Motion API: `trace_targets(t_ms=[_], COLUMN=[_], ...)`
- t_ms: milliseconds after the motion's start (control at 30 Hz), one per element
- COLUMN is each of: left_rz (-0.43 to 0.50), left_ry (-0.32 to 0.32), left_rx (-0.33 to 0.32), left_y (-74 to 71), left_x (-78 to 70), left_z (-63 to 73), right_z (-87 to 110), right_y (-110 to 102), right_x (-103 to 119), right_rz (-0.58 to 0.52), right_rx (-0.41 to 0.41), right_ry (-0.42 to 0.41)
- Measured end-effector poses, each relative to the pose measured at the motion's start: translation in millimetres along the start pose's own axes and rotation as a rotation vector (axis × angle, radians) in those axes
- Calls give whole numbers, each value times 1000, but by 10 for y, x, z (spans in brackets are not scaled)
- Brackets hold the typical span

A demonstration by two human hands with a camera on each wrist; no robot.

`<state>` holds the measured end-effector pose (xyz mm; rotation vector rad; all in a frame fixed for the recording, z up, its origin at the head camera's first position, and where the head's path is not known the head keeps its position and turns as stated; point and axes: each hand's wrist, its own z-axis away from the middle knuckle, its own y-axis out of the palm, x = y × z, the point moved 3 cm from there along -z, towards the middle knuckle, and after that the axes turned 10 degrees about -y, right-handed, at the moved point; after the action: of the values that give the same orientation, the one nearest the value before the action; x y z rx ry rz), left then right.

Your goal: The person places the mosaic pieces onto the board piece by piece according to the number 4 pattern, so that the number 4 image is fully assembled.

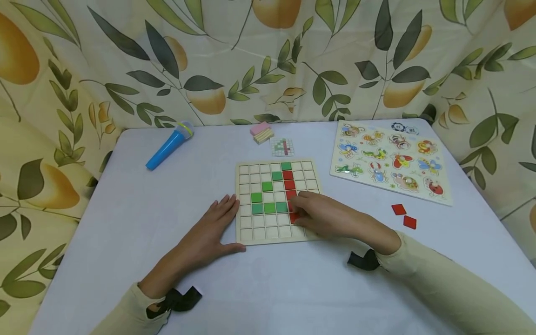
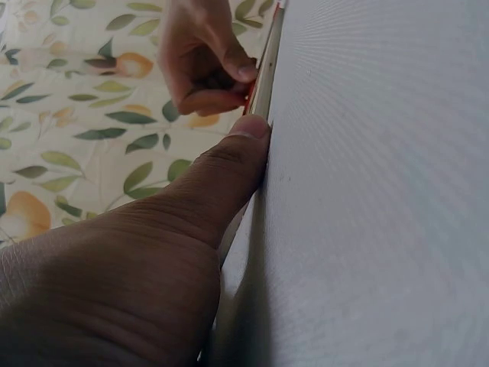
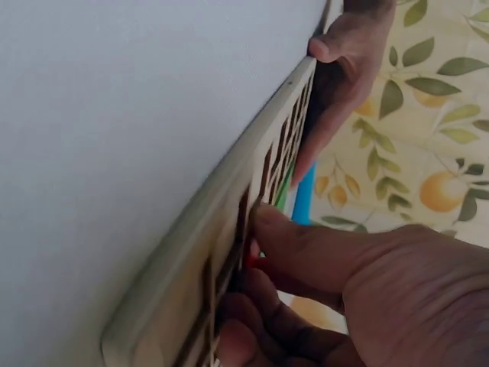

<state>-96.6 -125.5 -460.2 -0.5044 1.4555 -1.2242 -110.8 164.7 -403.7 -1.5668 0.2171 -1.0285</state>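
Observation:
A wooden grid board point(image 1: 247, 235) lies flat on the white table. Green tiles point(image 1: 267, 186) fill a diagonal and a short row of its squares, and a column of red tiles point(image 1: 289, 184) runs beside them. My right hand point(image 1: 324, 214) reaches over the board's right part, thumb and fingertips pinching a red tile point(image 1: 294, 217) at the lower end of that column. Its fingers partly cover the tiles there; in the right wrist view, a bit of red point(image 3: 254, 261) shows between them. With fingers straight, my left hand point(image 1: 209, 232) rests against the board's left edge, thumb at the near corner.
Two loose red tiles point(image 1: 404, 215) lie right of the board. Behind it are a small pattern card point(image 1: 282, 147) and pink and cream stacked pieces point(image 1: 261, 132). An insect puzzle board point(image 1: 389, 160) lies at back right, a blue toy microphone point(image 1: 169, 145) at back left.

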Motion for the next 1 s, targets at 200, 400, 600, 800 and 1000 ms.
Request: trace_targets(t_ms=[200, 400, 600, 800, 1000], left_rz=[4, 15, -9, -10, -3], left_ry=[-10, -31, -26, -27, -16], left_rx=[1, 8, 14, 15, 4], left_y=[10, 26, 3, -6, 24], left_x=[15, 19, -2, 10, 0], left_z=[4, 7, 9, 14, 1], right_z=[-45, 329, 1335, 2219, 2531], right_y=[61, -29, -271, -270, -57], right_x=[-30, -89, -393, -811, -1192], right_rz=[-79, -51, -50, -233, -204], right_rx=[-25, -165, -557, -921, -779], right_ry=[24, 45, 110, 367, 635])
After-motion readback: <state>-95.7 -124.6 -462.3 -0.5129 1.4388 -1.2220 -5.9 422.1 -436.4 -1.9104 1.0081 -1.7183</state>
